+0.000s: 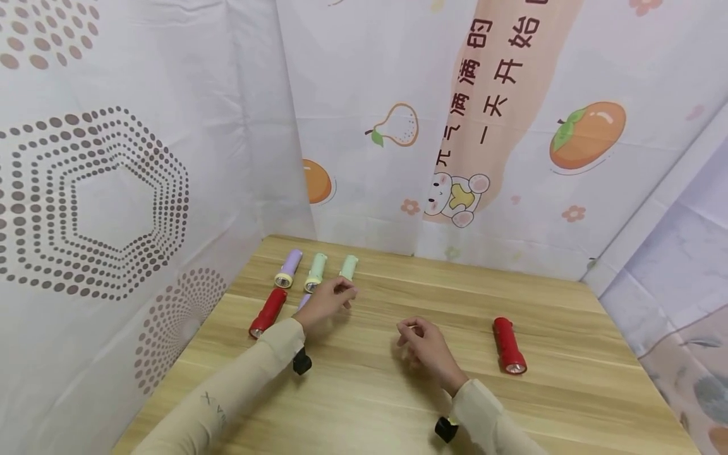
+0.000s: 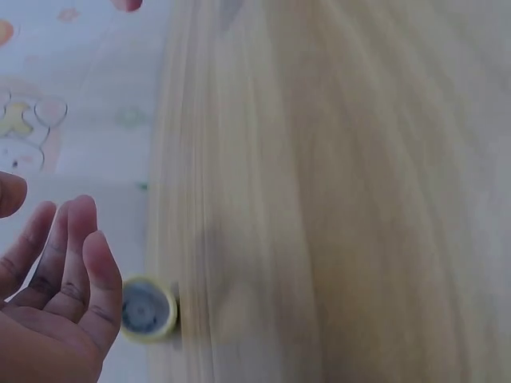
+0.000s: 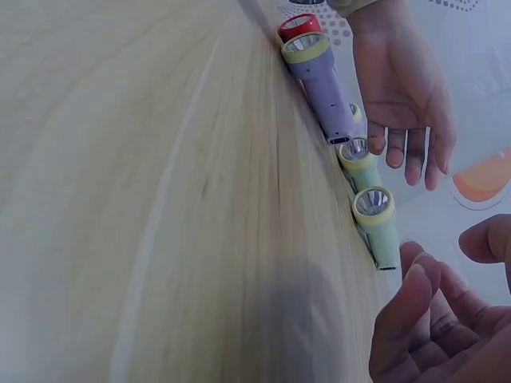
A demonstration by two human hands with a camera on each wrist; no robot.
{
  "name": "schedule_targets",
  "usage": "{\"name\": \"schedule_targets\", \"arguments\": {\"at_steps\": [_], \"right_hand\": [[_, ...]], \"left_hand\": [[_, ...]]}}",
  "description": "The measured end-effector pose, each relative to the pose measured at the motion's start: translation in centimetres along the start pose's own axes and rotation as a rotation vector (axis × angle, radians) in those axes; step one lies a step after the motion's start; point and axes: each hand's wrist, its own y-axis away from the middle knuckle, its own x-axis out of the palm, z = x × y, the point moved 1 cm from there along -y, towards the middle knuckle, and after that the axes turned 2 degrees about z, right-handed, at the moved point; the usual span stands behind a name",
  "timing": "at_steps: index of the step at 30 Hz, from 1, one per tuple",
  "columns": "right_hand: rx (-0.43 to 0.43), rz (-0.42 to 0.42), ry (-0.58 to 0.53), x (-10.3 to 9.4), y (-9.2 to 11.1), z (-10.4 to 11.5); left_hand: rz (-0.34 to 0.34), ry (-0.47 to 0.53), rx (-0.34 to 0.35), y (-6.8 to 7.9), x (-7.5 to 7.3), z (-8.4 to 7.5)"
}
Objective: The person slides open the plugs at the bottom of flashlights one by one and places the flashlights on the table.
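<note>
My left hand (image 1: 328, 299) hovers over the left part of the table, its fingers loosely bent and holding nothing. Close to it are a green flashlight (image 1: 349, 266) and a mostly covered purple flashlight (image 1: 304, 302). In the left wrist view a yellow-rimmed flashlight (image 2: 148, 309) shows beside that hand. My right hand (image 1: 428, 346) is above the middle of the table, fingers loosely curled around nothing. From the right wrist, a purple flashlight (image 3: 323, 92) and a green flashlight (image 3: 377, 223) appear beyond that hand.
Another purple flashlight (image 1: 291, 268), a second green flashlight (image 1: 316, 272) and a red flashlight (image 1: 268, 313) lie at the table's left. A separate red flashlight (image 1: 509, 346) lies on the right. Printed curtains (image 1: 364, 183) hang behind the wooden table (image 1: 352, 404).
</note>
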Motion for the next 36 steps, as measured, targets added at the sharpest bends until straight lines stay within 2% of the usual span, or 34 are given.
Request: {"name": "schedule_targets", "arguments": {"at_steps": [7,12,20,27,36], "right_hand": [[0.004,0.005,0.0,0.9,-1.2,0.5],[0.011,0.019,-0.003,1.7,-2.2,1.0],[-0.005,0.073,-0.047,3.4,-3.9,1.9],[0.013,0.061,-0.022,4.2,-5.0,2.0],[0.004,0.052,-0.05,5.4,-6.3,1.6]], "left_hand": [[-0.077,0.033,-0.06,-1.3,-1.6,0.6],[-0.13,0.006,-0.053,-2.0,-2.2,0.6],[-0.166,-0.048,-0.059,-2.6,-3.4,0.9],[-0.193,-0.058,-0.077,-3.6,-3.7,0.8],[-0.225,-0.147,-0.084,-4.8,-3.9,0.8]]}}
